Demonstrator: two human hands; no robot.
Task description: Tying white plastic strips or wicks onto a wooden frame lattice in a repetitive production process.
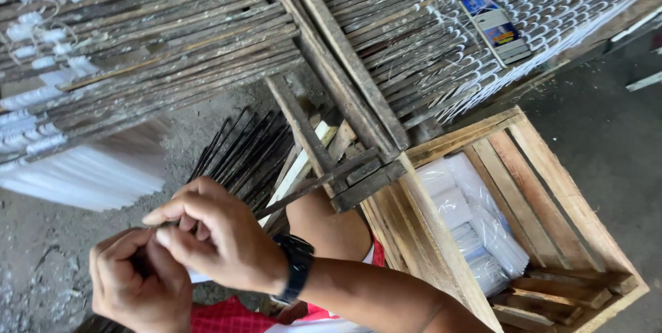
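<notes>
My right hand (221,236), with a black watch on its wrist, pinches the near end of a thin dark slat (303,188) that runs up and right towards a wooden rack (345,64). My left hand (138,291) is curled into a fist just below and left of it, touching the right fingers and closed at the same end of the slat. What lies inside the fist is hidden. Behind the hands, a bundle of similar dark slats (241,150) leans on the ground.
Two racks of weathered wooden slats strung with rows of white tapers (83,174) fill the top. A small blue and yellow box (498,26) lies on the right rack. At the right, an open wooden crate (545,167) holds clear packets of white sticks (476,223). My knee (331,229) is below the rack.
</notes>
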